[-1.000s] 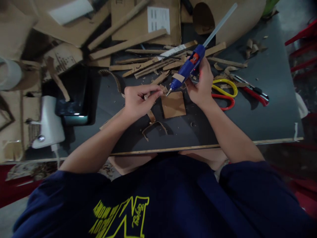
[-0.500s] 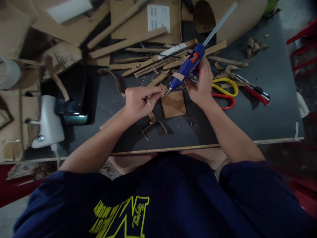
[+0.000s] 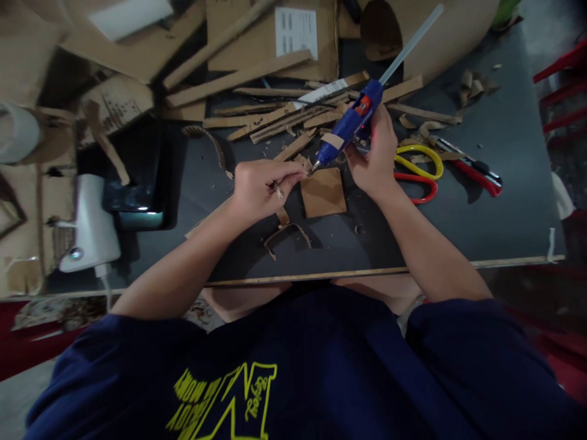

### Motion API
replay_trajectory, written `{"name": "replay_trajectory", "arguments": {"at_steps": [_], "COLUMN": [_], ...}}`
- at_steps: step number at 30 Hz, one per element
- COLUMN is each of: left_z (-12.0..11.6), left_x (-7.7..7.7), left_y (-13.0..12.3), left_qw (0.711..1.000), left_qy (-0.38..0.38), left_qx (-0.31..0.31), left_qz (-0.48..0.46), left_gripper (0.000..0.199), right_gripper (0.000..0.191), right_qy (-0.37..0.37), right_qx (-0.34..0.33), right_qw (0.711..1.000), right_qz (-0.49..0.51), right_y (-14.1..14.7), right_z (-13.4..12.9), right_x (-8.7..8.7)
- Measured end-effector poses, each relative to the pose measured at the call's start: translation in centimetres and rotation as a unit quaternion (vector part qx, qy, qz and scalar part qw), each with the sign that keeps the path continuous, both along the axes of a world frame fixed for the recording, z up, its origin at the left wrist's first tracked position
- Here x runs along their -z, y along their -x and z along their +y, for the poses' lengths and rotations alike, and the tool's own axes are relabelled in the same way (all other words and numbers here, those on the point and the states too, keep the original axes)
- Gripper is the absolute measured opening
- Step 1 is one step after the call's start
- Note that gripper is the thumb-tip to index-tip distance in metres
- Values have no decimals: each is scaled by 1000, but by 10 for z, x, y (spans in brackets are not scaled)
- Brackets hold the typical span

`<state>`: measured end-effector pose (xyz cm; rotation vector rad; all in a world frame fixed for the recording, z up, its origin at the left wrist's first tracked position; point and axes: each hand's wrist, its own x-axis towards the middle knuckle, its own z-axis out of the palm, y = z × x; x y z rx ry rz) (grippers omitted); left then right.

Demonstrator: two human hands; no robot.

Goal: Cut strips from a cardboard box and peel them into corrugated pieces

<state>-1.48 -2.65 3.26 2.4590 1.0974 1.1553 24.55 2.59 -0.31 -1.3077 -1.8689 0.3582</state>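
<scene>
My right hand (image 3: 376,153) is closed around a blue hot glue gun (image 3: 348,125), which has a long clear glue stick (image 3: 413,44) jutting from its back. The gun's metal nozzle points down and left, at the fingertips of my left hand (image 3: 263,186). Those fingers are pinched on a small strip of cardboard (image 3: 279,192), mostly hidden in the hand; its end shows below the fingers. Just under the nozzle, a square piece of cardboard (image 3: 323,193) lies flat on the dark table (image 3: 376,247).
Scissors with yellow and red handles (image 3: 424,188) and a red utility knife (image 3: 479,174) lie right of my right hand. Cardboard strips (image 3: 275,119) are piled behind. On the left are a white device with a cable (image 3: 92,226), a black box (image 3: 132,189) and a tape roll (image 3: 18,131).
Almost nothing differs. The whole view has shifted very slightly; both hands and the glue gun hold nearly the same pose, with the nozzle still at the left fingertips.
</scene>
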Motion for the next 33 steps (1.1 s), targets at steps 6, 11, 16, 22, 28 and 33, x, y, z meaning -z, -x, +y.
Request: {"name": "replay_trajectory", "arguments": {"at_steps": [6,11,16,22,28,33], "left_z": [0,1,1,2,1,0], "left_x": [-1,-2,-3,-2,-3,-4], "left_y": [0,1,0,0,0,0], "left_qw": [1000,1000,1000,999,1000,1000], "left_qy": [-11,4,6,-18,-3,5], "left_qx": [14,9,16,28,19,7], "left_qz": [0,11,7,-7,-1,-2], "left_gripper": [20,22,22,21,22,23], "right_gripper": [59,61,62,63,65,67], "right_qy": [-15,-11,-8,-9,-9,-20], "right_qx": [9,17,21,8,22,30], "right_qw": [1000,1000,1000,1000,999,999], "right_qz": [11,12,11,24,26,22], "right_y": [1,3,1,-1,0,-2], "right_z": [2,2,2,4,5,7], "right_x": [1,0,1,4,4,8]}}
